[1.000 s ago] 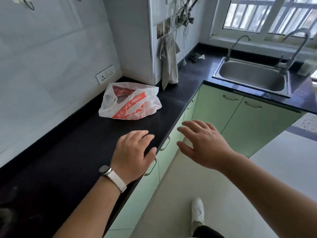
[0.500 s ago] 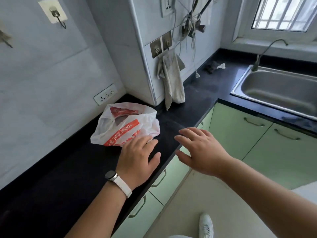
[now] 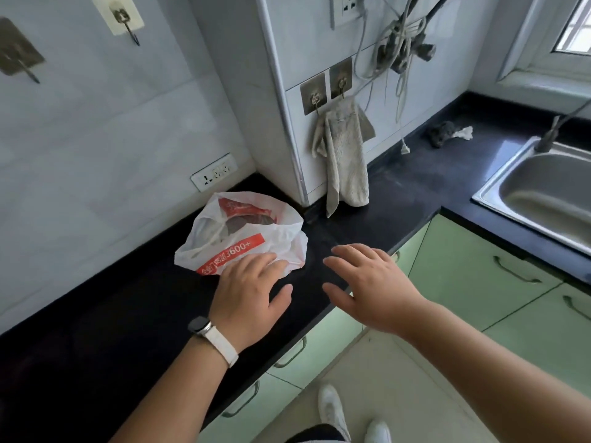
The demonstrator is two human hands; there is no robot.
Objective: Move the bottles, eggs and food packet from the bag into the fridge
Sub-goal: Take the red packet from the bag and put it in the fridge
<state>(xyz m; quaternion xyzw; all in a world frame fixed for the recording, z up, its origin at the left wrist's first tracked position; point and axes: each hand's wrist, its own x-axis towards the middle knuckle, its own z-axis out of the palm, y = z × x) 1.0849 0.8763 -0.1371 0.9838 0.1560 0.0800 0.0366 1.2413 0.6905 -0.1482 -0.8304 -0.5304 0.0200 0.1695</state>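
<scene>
A white plastic bag (image 3: 256,238) with red print lies on the black countertop (image 3: 96,330) by the wall corner. Its mouth faces up and shows something red and dark inside; I cannot tell the contents. My left hand (image 3: 249,295), with a white watch on the wrist, hovers open with its fingertips at the bag's near edge. My right hand (image 3: 367,282) is open too, palm down over the counter just right of the bag, apart from it. No fridge, bottles or eggs are in view.
A grey cloth (image 3: 347,155) hangs from a hook on the white pillar behind the bag. A steel sink (image 3: 543,193) is at the right. Green cabinet doors (image 3: 473,276) run under the counter. Cables hang on the wall; a dark rag (image 3: 443,132) lies near the sink.
Both hands have moved forward over the counter toward the bag; the left fingertips now reach its near edge. The view has come closer and turned left.
</scene>
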